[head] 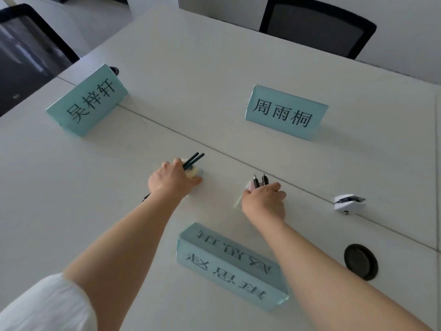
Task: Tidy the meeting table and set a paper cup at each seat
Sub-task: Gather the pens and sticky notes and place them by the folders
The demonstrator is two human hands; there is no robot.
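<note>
Fingers of the left hand (170, 180) grip two pencils (193, 160) mid-table, the right hand (263, 199) grips two pens (259, 180), perhaps notepaper too; either bundle could slip while being gathered.

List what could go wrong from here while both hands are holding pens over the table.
1. The left hand grips two dark pencils together with a pale pad; one could slip out and roll.
2. The right hand holds two pens and small notes; with both hands full, something may drop.
3. Pulling back, a forearm might knock the near name card.
</note>
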